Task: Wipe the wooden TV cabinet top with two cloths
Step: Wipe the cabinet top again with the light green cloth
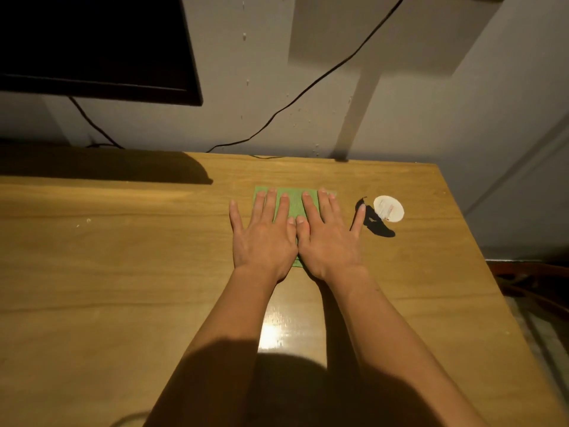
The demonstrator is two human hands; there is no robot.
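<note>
Watching from beside the cabinet, I see the left hand (264,240) and the right hand (328,241) laid flat side by side on a green cloth (295,201); fingers straight and fanned a little, thumbs touching in the middle, both little fingers splayed past the cloth's edges onto bare wood; nothing is pinched. The cloth sits toward the back right of the wooden cabinet top (123,266), right of the TV (92,47) and near a small white disc (388,208). Only one cloth shows; whether a second is folded underneath, can't tell.

My two cents on doing this stroke well: keep the weight in the palms, not the fingertips, so the cloth slides instead of bunching; go with the grain in long overlapping passes; tuck the little fingers in so skin isn't smearing the wood; lift that disc before heading right, or it'll likely get shoved off the edge; the left stretch looks like it needs a pass too, going by the white specks (88,220) there.
</note>
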